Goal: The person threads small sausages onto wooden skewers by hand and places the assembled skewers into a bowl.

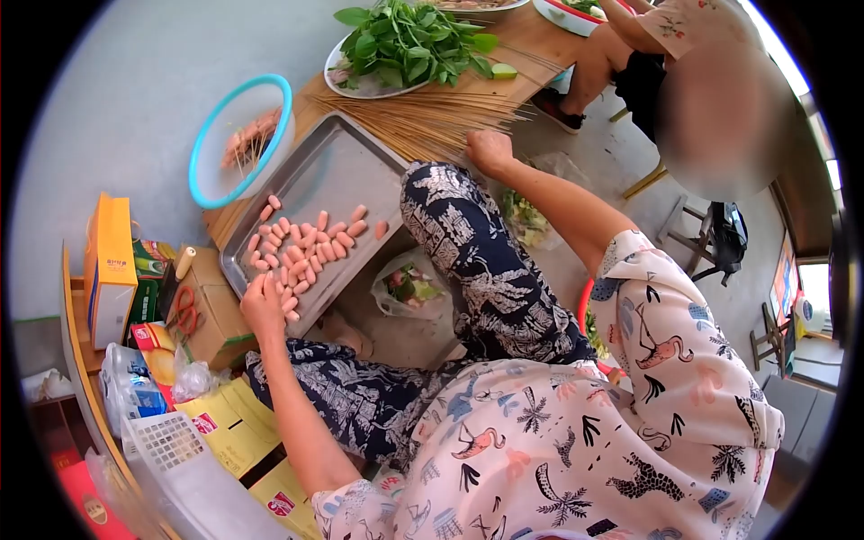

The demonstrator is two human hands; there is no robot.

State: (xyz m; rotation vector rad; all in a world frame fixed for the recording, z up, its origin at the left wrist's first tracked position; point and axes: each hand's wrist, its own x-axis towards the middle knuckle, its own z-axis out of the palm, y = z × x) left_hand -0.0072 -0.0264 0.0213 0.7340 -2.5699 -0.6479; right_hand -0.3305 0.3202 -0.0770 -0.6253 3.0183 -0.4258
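Sausages (310,241) — short, pink, smooth, round-ended — lie loosely clustered in the near half of the rectangular metal tray (328,171). The left hand (262,306) is positioned at the cluster's edge, fingers bent; whether it grasps a sausage cannot be determined. The right hand (489,150) is curled beside the fanned wooden skewers (423,117) — grip contents indeterminable.

A wooden table (537,56) carried a metal tray (337,162). Beside the tray, thin sticks (418,117) lay in a loose fan across the wood, just beside a plate (371,93) heaped with leafy greens (405,45). A cut green piece (504,70) sat near those leaves, and another dish (481,6) stood beyond, partly out of view
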